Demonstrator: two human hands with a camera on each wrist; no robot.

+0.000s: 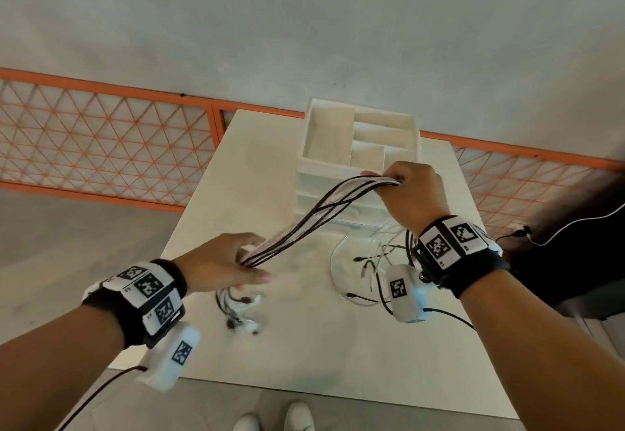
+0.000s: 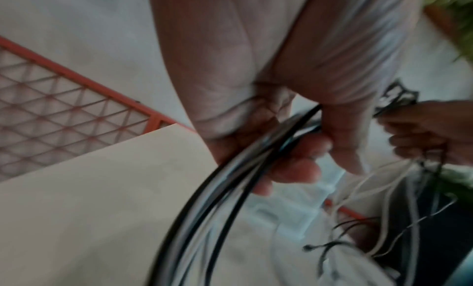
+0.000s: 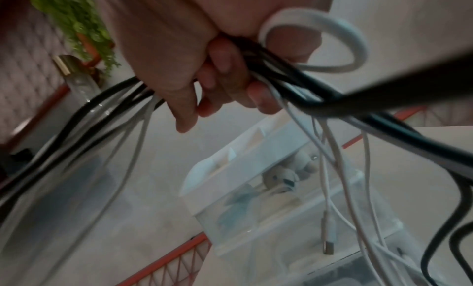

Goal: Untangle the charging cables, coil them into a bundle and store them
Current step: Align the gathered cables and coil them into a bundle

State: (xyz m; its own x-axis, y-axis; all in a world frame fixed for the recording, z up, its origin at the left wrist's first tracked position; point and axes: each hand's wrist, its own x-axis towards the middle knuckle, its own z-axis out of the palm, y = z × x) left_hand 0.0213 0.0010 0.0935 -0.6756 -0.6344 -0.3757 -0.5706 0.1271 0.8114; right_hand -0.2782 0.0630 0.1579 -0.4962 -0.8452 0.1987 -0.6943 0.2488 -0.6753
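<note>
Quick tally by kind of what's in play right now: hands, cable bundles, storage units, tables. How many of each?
Hands: 2, the left hand and the right hand, both gripping cables
Cable bundle: 1, mixed black and white; number of strands cannot be told
Drawer organiser: 1
Table: 1
Total: 5

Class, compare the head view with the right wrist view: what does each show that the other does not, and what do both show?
Only the head view shows the left hand holding one end of the cables, the marker bands on both wrists, and the open-top compartments of the white organiser on the table. Only the right wrist view shows the right hand's fingers curled round the strands, a white connector hanging down, and a green plant. Both show the right hand gripping black and white cables above the organiser.
</note>
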